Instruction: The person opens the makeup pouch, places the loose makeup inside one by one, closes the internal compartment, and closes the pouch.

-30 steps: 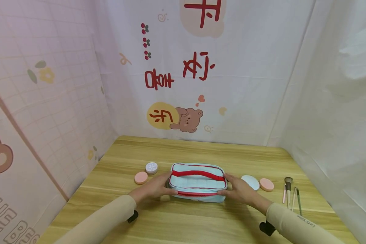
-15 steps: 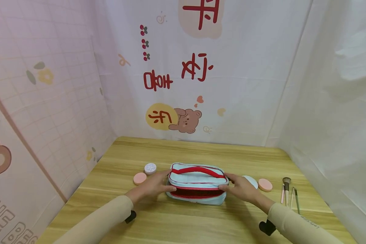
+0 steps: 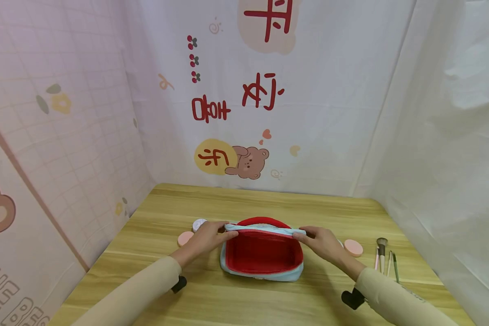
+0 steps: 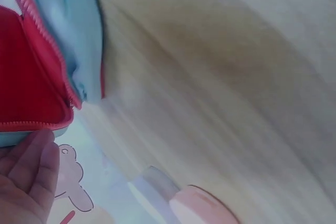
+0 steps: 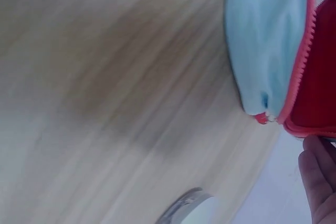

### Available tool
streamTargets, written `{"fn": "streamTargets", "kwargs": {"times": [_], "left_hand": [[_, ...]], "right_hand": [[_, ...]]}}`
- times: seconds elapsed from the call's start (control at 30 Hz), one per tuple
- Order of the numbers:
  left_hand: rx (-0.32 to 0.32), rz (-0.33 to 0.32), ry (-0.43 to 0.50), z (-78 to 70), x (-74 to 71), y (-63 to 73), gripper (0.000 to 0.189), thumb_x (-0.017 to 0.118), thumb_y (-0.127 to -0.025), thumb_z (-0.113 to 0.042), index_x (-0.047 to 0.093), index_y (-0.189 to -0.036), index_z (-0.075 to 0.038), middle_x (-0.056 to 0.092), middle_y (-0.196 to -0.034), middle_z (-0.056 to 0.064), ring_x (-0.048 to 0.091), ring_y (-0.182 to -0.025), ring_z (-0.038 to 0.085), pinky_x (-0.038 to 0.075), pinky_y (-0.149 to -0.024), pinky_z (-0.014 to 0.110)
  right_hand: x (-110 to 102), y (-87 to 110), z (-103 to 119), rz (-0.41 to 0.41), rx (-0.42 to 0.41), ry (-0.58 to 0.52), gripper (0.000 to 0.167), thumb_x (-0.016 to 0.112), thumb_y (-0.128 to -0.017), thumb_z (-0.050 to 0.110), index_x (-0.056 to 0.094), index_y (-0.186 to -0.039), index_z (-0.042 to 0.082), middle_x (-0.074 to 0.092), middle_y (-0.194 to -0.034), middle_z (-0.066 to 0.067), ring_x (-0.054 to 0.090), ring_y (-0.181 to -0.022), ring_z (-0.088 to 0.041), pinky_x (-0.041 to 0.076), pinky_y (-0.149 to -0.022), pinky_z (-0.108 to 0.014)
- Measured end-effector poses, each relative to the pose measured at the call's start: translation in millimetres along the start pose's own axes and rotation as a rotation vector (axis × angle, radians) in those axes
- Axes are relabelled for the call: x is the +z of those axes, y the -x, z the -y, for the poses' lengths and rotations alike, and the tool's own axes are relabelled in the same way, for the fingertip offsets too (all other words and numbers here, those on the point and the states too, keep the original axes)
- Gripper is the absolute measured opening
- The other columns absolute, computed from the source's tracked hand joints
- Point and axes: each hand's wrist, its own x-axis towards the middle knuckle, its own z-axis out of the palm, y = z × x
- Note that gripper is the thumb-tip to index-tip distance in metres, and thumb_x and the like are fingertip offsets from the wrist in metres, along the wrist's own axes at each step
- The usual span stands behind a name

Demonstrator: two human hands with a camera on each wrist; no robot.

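Note:
A light blue makeup bag (image 3: 279,275) with red lining and a red zip lies unzipped at the middle of the table, its lid tipped up and back. The left hand (image 3: 205,237) pinches the lid's left corner, thumb in front and fingers behind. At the opposite corner the right hand (image 3: 325,244) pinches the same lid edge. Part of the red handle (image 3: 264,221) shows behind the lid. In the left wrist view, the left fingers (image 4: 39,163) lie against the lid's rim. The right wrist view has the right fingers (image 5: 317,169) at the other corner.
Left of the bag are a pink round compact (image 3: 185,238) and a white round case (image 3: 198,223), partly behind the left hand. Another pink round compact (image 3: 353,247) and several makeup brushes (image 3: 382,253) lie to the right. A white round item (image 5: 197,211) is mostly hidden by the right hand.
Both hands have raised the bag's lid up and back. The opening has widened from a closed-looking slit to show the red inside.

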Motion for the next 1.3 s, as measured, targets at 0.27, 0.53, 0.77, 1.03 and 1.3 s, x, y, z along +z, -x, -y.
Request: {"fn": "streamTargets", "kwargs": {"times": [0.27, 0.53, 0.77, 1.03, 1.3], "left_hand": [[-0.054, -0.063, -0.024, -7.2, -4.2, -10.6, 0.053, 0.052, -0.093, -0.066, 0.062, -0.078, -0.017, 0.057, -0.068, -0.007, 0.05, -0.065, 0.011, 0.041, -0.057, 0.028], [-0.125, -0.12, -0.051, -11.2, -4.7, -23.9, 0.061, 0.047, -0.092, -0.071, 0.052, -0.066, -0.015, 0.042, -0.058, -0.005, 0.037, -0.055, 0.011, 0.031, -0.05, 0.028], [-0.14, -0.117, -0.051, -8.1, -5.3, -37.6, 0.065, 0.044, -0.094, -0.07, 0.052, -0.062, -0.014, 0.046, -0.055, -0.003, 0.042, -0.052, 0.012, 0.033, -0.051, 0.029], [-0.136, -0.117, -0.077, -0.2, -1.1, -50.2, 0.061, 0.047, -0.098, -0.062, 0.054, -0.061, -0.014, 0.05, -0.053, -0.002, 0.05, -0.052, 0.014, 0.036, -0.05, 0.029], [-0.108, -0.119, -0.137, 5.2, 6.0, -50.9, 0.035, 0.058, -0.099, -0.042, 0.059, -0.077, -0.015, 0.054, -0.065, -0.003, 0.048, -0.059, 0.014, 0.038, -0.053, 0.029]], "right_hand": [[-4.5, -9.7, 8.1, -0.056, 0.056, -0.034, 0.048, 0.057, -0.091, 0.065, 0.077, -0.096, 0.022, 0.073, -0.092, 0.006, 0.064, -0.092, -0.015, 0.05, -0.078, -0.035], [-6.8, -22.3, 13.5, -0.105, 0.124, 0.01, 0.063, 0.05, -0.092, 0.07, 0.071, -0.077, 0.013, 0.066, -0.073, 0.002, 0.061, -0.075, -0.017, 0.045, -0.064, -0.032], [-6.1, -36.1, 13.7, -0.097, 0.175, 0.054, 0.071, 0.041, -0.093, 0.074, 0.068, -0.072, 0.011, 0.066, -0.068, -0.005, 0.061, -0.068, -0.017, 0.044, -0.063, -0.033], [-1.2, -45.6, 9.4, -0.092, 0.216, 0.09, 0.079, 0.03, -0.093, 0.077, 0.065, -0.072, 0.01, 0.068, -0.072, -0.011, 0.06, -0.067, -0.019, 0.043, -0.064, -0.034], [5.2, -44.1, 5.5, -0.177, 0.143, 0.015, 0.064, 0.039, -0.1, 0.063, 0.074, -0.102, 0.01, 0.069, -0.079, 0.001, 0.063, -0.07, -0.016, 0.049, -0.068, -0.035]]}}
